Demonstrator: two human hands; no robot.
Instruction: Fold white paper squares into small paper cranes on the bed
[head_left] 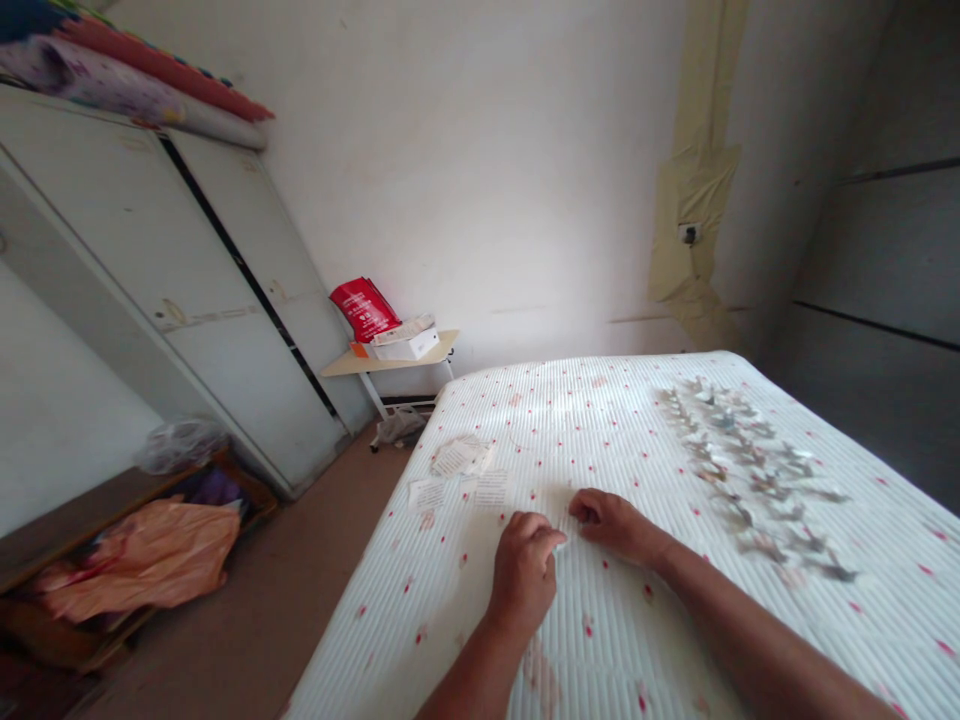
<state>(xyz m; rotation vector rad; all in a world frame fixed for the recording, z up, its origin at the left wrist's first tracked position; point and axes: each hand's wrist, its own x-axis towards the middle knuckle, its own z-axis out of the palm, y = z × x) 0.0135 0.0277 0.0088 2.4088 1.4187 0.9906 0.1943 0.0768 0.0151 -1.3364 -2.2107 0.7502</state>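
Observation:
My left hand (pixel 526 568) is closed above the bed, thumb against the bent fingers. A small pale bit shows at its thumb tip, too small to name. Just to its right, my right hand (pixel 611 524) has its fingers curled inward, and whatever is inside them is hidden. The two hands are close together but apart. Beyond them, to the left, lie a loose pile of printed paper pieces (pixel 459 456) and two separate printed squares, one on the left (pixel 427 495) and one on the right (pixel 491 488). Several small folded paper figures (pixel 757 465), like birds, stand in rows at the right.
A white quilted bed cover (pixel 585 640) with red spots lies under everything. Past its far left corner, a small table (pixel 341 366) bears a red bag (pixel 365 308) and a white box (pixel 409 345). Cabinets (pixel 225 300) and an orange plastic bag (pixel 150 555) are at the left.

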